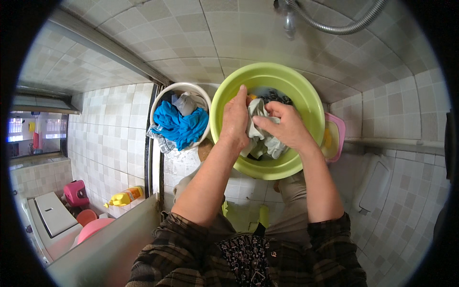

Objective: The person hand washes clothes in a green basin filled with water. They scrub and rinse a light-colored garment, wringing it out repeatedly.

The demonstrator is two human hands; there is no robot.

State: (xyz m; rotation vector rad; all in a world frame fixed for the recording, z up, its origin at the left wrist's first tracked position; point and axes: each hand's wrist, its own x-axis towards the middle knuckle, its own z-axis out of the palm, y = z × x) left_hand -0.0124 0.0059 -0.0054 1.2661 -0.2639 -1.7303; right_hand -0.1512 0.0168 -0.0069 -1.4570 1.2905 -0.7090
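Over the basin (268,170), I see the right grip (288,125) clamped on a pale cloth (262,135); the left grip (236,115) lies against it, its closure impossible to tell. Dark laundry (277,96) sits toward the far rim. Left of the basin, a white bucket (184,85) bears blue clothes (179,124); right, a pink tub (342,129).

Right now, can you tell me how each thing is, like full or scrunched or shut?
Green basin: holding clothes
Pale cloth: bunched up between both hands
Left hand: against the pale cloth
Right hand: on the pale cloth, fingers bent
White basin: heaped with clothes
Blue cloth: crumpled, in the white basin
Pink basin: partly hidden
Machine lid: looks shut
Metal hose: curved
Yellow bottle: standing or lying, can't tell
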